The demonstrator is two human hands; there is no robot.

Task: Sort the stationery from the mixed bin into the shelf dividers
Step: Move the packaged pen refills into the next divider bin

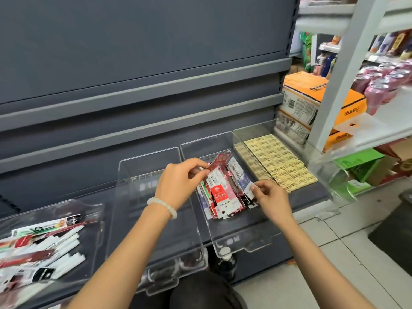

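Hands work in one clear plastic tray [225, 141]. The left hand [178, 184] pinches the red and white flat packets [219, 190] at their top. The right hand [270, 196] pinches a white packet [239, 177], just beside.

a: what sort of place is this?
b: a shop. grey retail shelving [142, 90] runs along the wall, with clear plastic dividers [156, 197] on the bottom shelf.
a: anything else?
b: to the right a white shelf rack [347, 70] carries pink drink cans [383, 83], orange cartons [312, 99] are stacked behind it, and bottles and packets stand on the shelves further back.
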